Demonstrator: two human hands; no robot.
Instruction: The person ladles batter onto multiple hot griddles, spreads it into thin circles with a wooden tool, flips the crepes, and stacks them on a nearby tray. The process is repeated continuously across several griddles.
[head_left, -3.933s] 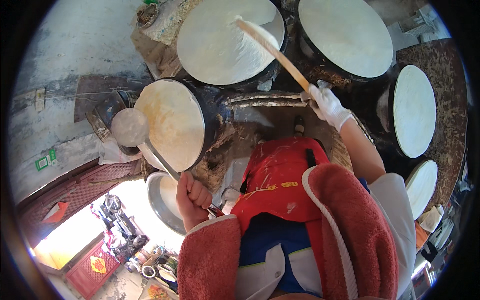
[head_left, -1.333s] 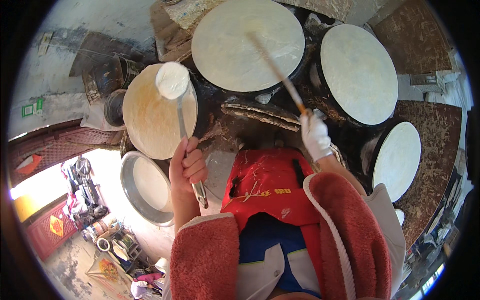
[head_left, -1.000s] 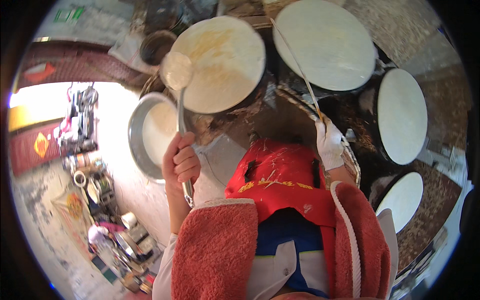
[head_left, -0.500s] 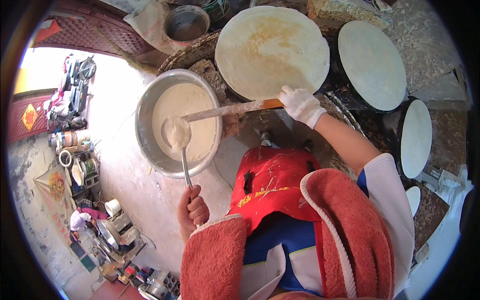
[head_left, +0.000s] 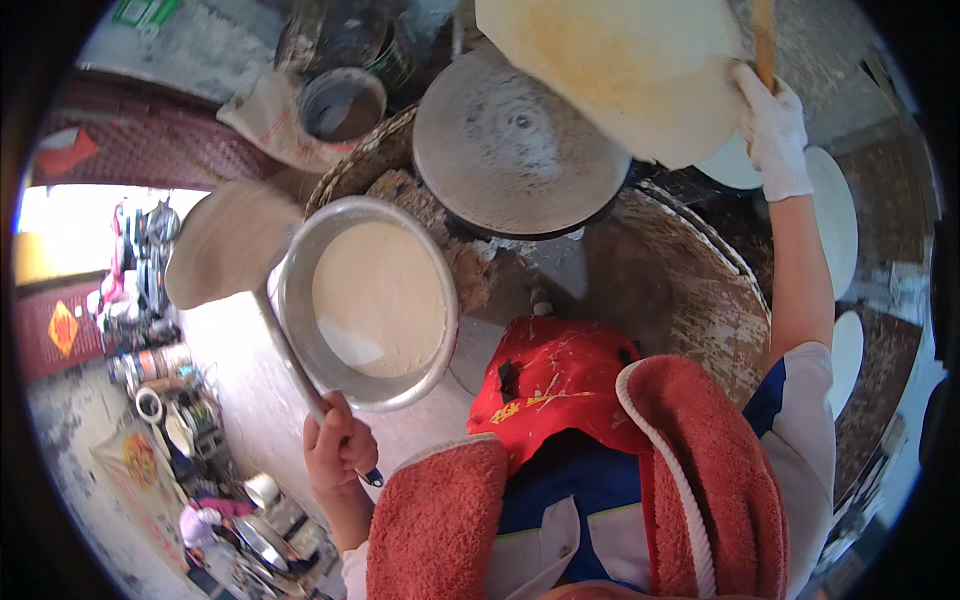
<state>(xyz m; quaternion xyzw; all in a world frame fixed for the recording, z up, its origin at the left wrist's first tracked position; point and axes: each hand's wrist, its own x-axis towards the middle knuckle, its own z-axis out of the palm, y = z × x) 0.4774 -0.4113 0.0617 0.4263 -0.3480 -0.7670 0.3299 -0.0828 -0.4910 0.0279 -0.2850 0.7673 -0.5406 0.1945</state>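
Observation:
My bare left hand is closed round the handle of a ladle. The ladle's broad head is smeared by motion and hangs just left of a metal basin. Pale batter lies in the basin. My right hand, in a white glove, grips the edge of a large thin pancake with browned patches, lifted partly over a round griddle. The same hand holds a wooden spatula upright; the spatula's far end is out of view. The griddle's dark surface is exposed, with a whitish residue.
More round griddles with pale sheets stand to the right. A rough woven rim borders the stove, with a bucket behind it. Machinery and clutter line the left. A red towel hangs over my shoulders.
The pancake has come off the griddle and is now in my right hand, up and to the right with the wooden spatula. My left hand has swung the ladle out of the basin, leftward.

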